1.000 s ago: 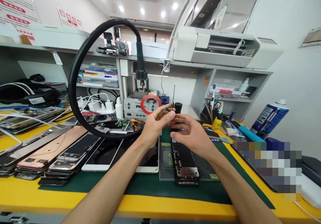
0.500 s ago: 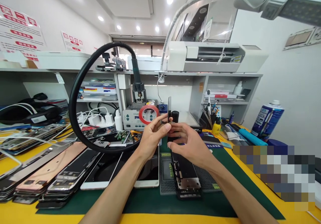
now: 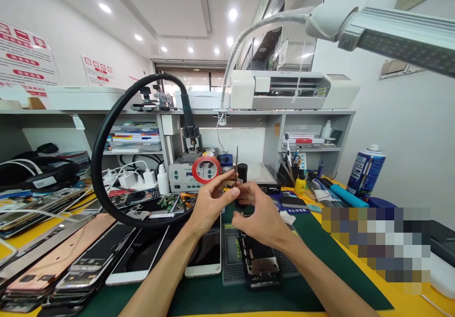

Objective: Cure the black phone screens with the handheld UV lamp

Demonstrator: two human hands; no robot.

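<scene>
My left hand (image 3: 209, 205) is closed in a pinch around a thin, dark, flat piece (image 3: 236, 159), which stands up nearly edge-on; its kind I cannot make out. Close against it is my right hand (image 3: 261, 215), fingers bent with the tips by the left thumb and its own thumb held apart below. Under the right hand lies an opened phone (image 3: 263, 267) with metal plates and inner parts showing, its upper end partly hidden. It rests on a grey perforated repair mat (image 3: 230, 275).
A white-framed phone (image 3: 203, 270) and stacks of phone screens (image 3: 90, 255) lie leftward on the green mat (image 3: 341, 269). A thick black hose (image 3: 95, 165) loops in front of the station holding red tape (image 3: 195, 171). A spray can (image 3: 366, 172) stands right.
The view has shifted, so the bench appears lower and further left. The thin piece has turned and now looks narrower. Both hands stay close together.
</scene>
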